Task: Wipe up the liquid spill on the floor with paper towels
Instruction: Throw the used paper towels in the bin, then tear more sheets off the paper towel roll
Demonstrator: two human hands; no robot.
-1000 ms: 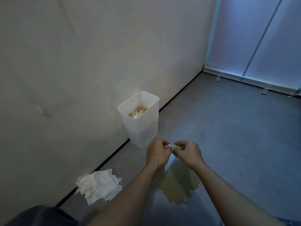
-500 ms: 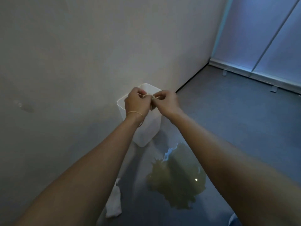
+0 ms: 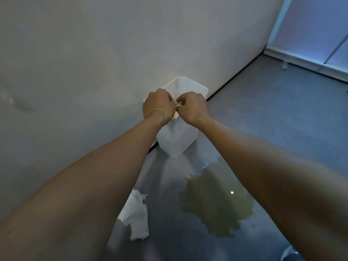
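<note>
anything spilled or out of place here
A yellowish puddle sits unwiped on the floor near the white bin; a crumpled paper towel lies loose left of it. The left hand and right hand pinch a wad.

A white, kinda see-through plastic bin is parked just beside the off-white wall, where a thin black baseboard strip is run along the bottom. A greyish smudge can be seen on that wall way off left. Bluish-lit panels with a pale rail underneath are set at the far right end.
</note>
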